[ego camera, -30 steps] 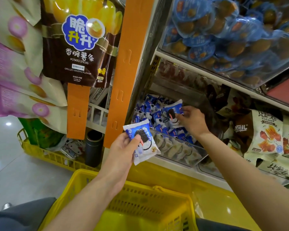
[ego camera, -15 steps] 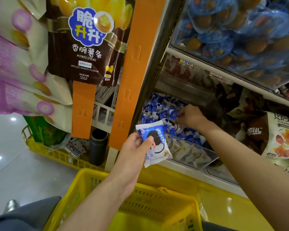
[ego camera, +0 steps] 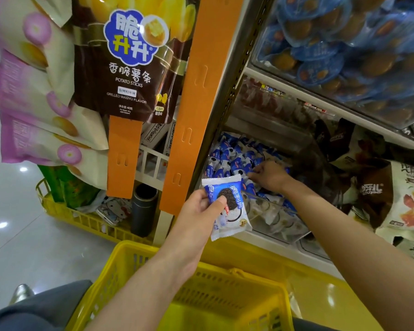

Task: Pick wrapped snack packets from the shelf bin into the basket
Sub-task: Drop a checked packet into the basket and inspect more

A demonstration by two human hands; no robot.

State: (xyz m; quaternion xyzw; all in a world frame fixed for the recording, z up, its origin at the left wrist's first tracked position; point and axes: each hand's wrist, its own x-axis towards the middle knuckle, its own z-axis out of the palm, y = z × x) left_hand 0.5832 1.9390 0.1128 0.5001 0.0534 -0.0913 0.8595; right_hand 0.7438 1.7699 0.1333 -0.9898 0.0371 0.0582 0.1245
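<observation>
My left hand (ego camera: 199,209) pinches a blue and white cookie snack packet (ego camera: 231,212) by its left edge, held upright above the far rim of the yellow basket (ego camera: 127,253). My right hand (ego camera: 269,175) reaches into the clear shelf bin (ego camera: 276,219), palm down. Its fingertips are buried among several matching blue and white packets (ego camera: 232,158). Whether they hold one is hidden. The inside of the basket that shows is bare yellow plastic.
An orange shelf upright (ego camera: 196,99) stands just left of the bin. Hanging potato stick bags (ego camera: 127,56) and pink bags (ego camera: 34,103) crowd the left. A shelf of blue wrapped snacks (ego camera: 344,51) overhangs the bin. Brown and white bags (ego camera: 406,199) sit right. Another yellow crate (ego camera: 65,211) is on the floor.
My right hand, which held a packet lifted above the bin, has gone back down among the packets. My left hand keeps its packet in about the same place.
</observation>
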